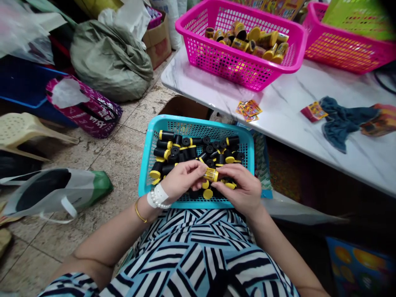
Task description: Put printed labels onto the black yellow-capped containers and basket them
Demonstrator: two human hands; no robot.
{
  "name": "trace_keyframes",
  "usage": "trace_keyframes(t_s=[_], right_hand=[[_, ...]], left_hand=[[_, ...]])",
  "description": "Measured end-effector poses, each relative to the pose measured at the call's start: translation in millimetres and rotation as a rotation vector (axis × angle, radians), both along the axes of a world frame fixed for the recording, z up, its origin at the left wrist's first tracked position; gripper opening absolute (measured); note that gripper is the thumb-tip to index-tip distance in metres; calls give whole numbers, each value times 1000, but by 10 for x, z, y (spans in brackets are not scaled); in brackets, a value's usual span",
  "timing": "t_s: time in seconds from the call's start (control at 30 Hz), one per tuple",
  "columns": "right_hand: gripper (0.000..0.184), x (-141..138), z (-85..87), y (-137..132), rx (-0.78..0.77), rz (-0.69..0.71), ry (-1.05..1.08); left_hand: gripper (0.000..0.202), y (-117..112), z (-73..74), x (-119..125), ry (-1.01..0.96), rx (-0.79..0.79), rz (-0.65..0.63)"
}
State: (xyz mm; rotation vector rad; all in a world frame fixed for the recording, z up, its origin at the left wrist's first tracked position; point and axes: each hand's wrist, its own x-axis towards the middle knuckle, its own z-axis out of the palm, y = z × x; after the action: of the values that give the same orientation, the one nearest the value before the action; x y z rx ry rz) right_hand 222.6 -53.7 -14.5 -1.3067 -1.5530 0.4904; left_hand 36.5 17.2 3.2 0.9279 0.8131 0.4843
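As a person sits over a turquoise basket (198,120) packed with black containers (192,153), a small yellow-wrapped container (211,175) is held between two bare hands above the pile. The left hand (183,178), with a white band and pearly beads at its wrist, pinches the piece at its left end, thumb and fingertips drawn close together. The right hand (240,187) meets it from the other side, its fingers and thumb set narrowly about the right end. The container lies roughly sideways between the fingertips, over the nearer half of the basket; exactly how the hidden fingertips press on it cannot be told.

Beneath the hands, black containers with yellow lids lie jumbled, some upended, some on their sides. Beyond, on a marble-patterned table (287,103), a bright pink basket (266,76) holds a heap of yellow-wrapped containers, well apart from the hands. Near the table's edge, between the two baskets, lie a few loose printed labels (250,109). Farther right, a small printed stack (314,111) sits just beside a crumpled blue cloth (337,119).
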Motion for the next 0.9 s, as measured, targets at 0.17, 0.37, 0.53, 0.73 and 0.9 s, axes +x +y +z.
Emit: trace_keyframes(t_s=[0.17,0.37,0.53,0.73,0.9], right_hand=[[25,-79,-16,-36,-115,-88,256],[26,-91,-46,-67,-321,-35,592],[27,-68,-47,-59,-240,-39,450],[30,-94,-91,-34,-153,-8,283],[38,-119,-85,27,-293,146,521]], left_hand=[[22,-88,99,66,38,286,127],[27,-64,135,27,92,523,-33],[53,-24,106,-29,40,317,-24],[40,39,57,-48,55,114,-66],[53,70,-12,29,161,35,-87]])
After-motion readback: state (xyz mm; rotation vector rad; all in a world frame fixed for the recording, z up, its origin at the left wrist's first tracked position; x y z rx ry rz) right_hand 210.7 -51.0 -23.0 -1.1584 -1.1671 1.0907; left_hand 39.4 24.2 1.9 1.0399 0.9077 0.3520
